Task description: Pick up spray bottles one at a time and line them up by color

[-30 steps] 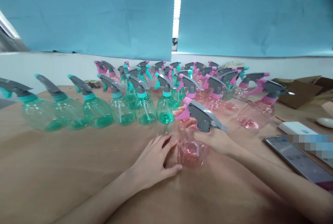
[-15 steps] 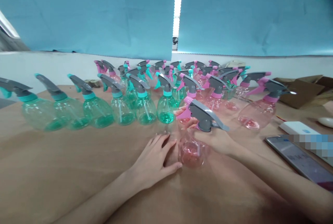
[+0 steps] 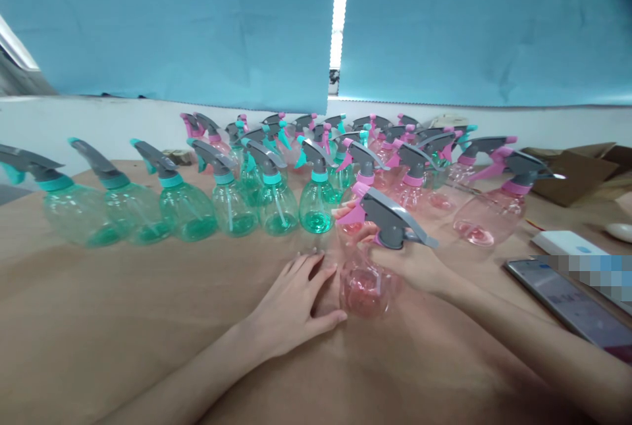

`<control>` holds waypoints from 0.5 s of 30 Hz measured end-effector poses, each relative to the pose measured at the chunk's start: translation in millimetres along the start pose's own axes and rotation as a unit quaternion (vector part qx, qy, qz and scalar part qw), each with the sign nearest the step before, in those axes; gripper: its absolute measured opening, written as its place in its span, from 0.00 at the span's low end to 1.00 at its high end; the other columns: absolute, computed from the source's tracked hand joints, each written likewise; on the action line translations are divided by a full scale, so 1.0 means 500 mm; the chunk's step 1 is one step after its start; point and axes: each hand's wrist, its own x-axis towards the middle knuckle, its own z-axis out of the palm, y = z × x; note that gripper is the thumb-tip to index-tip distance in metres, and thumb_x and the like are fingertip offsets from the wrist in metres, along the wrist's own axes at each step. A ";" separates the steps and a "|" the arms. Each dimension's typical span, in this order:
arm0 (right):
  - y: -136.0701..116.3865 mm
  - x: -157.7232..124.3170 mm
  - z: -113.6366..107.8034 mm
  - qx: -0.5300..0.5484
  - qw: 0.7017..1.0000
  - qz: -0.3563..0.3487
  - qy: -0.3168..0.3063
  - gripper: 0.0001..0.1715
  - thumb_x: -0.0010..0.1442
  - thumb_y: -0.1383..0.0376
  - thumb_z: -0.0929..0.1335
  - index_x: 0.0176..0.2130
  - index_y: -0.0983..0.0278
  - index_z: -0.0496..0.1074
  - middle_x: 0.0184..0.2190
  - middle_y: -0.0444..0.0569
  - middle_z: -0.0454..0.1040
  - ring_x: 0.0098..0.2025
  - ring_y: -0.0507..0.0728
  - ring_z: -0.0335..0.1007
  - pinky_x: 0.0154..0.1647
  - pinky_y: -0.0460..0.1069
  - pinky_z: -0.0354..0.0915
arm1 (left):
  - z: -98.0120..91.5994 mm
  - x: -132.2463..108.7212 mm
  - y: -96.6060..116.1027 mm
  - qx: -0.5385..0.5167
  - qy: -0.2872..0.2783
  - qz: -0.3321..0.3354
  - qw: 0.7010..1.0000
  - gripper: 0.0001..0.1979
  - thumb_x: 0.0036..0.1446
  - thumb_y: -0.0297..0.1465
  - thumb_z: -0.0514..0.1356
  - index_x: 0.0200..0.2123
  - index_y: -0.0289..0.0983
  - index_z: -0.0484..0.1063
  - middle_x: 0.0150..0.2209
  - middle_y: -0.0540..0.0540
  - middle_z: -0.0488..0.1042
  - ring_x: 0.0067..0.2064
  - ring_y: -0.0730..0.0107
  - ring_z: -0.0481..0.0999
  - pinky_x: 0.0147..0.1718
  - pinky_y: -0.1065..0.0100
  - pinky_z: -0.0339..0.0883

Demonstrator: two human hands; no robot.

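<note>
A pink spray bottle [image 3: 366, 288] with a grey trigger head stands on the brown table [image 3: 123, 320] in front of me. My right hand [image 3: 412, 264] is closed round its neck, just under the grey head. Flat on the table to the bottle's left lies my left hand [image 3: 291, 306], fingers spread, its thumb touching the bottle's base.
Behind stands a row of green spray bottles [image 3: 185, 211] on the left and pink spray bottles [image 3: 486, 214] on the right, with more crowded further back. A phone [image 3: 573, 306] and a white box [image 3: 563, 242] lie at the right. Cardboard [image 3: 573, 175] sits far right.
The pink bottle in my right hand has shifted slightly away from me and to the right. My left hand has stayed flat beside it.
</note>
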 end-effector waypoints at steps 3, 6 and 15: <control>-0.003 0.000 0.000 0.001 1.000 0.000 -0.003 0.18 0.42 0.68 0.62 0.35 0.57 0.69 0.28 0.42 0.70 0.30 0.55 0.68 0.32 0.51 0.67 | -0.002 0.000 0.000 -0.001 -0.004 -0.002 1.000 0.31 0.58 0.48 0.59 0.59 0.37 0.62 0.61 0.35 0.59 0.63 0.47 0.57 0.57 0.48 0.54; -0.008 0.003 0.000 -0.012 1.000 -0.002 -0.009 0.11 0.42 0.68 0.62 0.29 0.57 0.67 0.26 0.42 0.69 0.28 0.54 0.67 0.29 0.50 0.65 | 0.001 -0.001 -0.002 -0.004 0.000 0.001 1.000 0.31 0.58 0.48 0.59 0.59 0.39 0.61 0.62 0.36 0.59 0.63 0.47 0.57 0.57 0.48 0.55; -0.016 0.004 -0.008 -0.009 1.000 0.013 -0.007 0.06 0.43 0.68 0.62 0.25 0.57 0.62 0.22 0.40 0.65 0.22 0.51 0.59 0.20 0.47 0.58 | 0.000 -0.001 -0.002 0.001 -0.001 0.001 1.000 0.31 0.58 0.47 0.59 0.60 0.38 0.61 0.62 0.36 0.59 0.63 0.47 0.56 0.58 0.48 0.54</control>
